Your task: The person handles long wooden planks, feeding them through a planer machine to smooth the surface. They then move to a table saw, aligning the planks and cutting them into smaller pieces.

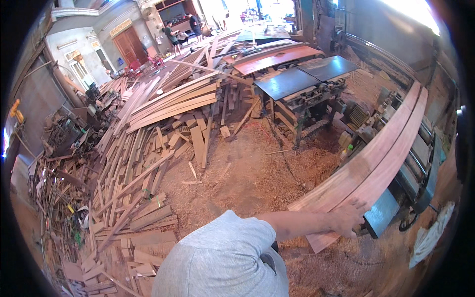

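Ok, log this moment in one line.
left hand: open, on pinkish plank | right hand: not in view | planks: two, side by side over machine

Toward three o'clock, two long planks (361, 163) show bare wood, matt and smooth-looking. Near four, a bluish metal plate (383, 213) has a soft sheen; at one, a dark tabletop (287, 83) gleams — flat, glossy. Rough, matt timber (118, 153) fills nine o'clock. At six, a shirt (213, 262) of soft grey cloth — dull, creased.
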Demonstrator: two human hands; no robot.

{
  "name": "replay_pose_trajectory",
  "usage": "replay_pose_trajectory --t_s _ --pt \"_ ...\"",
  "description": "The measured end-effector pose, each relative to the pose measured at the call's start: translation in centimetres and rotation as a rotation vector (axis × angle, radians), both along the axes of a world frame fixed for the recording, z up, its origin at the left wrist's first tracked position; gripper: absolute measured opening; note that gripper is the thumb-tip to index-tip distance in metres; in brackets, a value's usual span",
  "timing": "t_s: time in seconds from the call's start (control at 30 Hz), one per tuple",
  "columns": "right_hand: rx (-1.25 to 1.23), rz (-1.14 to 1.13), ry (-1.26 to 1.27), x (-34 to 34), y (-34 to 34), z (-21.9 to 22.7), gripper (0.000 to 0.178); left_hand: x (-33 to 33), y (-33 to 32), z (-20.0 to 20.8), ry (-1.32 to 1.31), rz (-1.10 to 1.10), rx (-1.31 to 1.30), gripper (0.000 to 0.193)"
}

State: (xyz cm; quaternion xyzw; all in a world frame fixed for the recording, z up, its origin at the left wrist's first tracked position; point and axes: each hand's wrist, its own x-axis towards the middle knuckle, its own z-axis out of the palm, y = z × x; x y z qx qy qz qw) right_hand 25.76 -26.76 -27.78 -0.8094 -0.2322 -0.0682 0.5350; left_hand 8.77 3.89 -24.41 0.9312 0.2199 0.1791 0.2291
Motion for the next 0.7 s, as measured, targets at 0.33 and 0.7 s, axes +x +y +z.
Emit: replay_pose_trajectory --t_s 0.33,0.7 --pt "-0.019 0.659 -0.093 -8.9 12.4 -4.6 0.046 -4.0 2.6 -2.0 -0.137 -0.156 0.077 0.076" --pt "-0.314 0.631 -0.562 -18.8 18.5 1.5 0.032 -21.0 -0.4 -2.9 -0.161 0.419 -0.361 0.091"
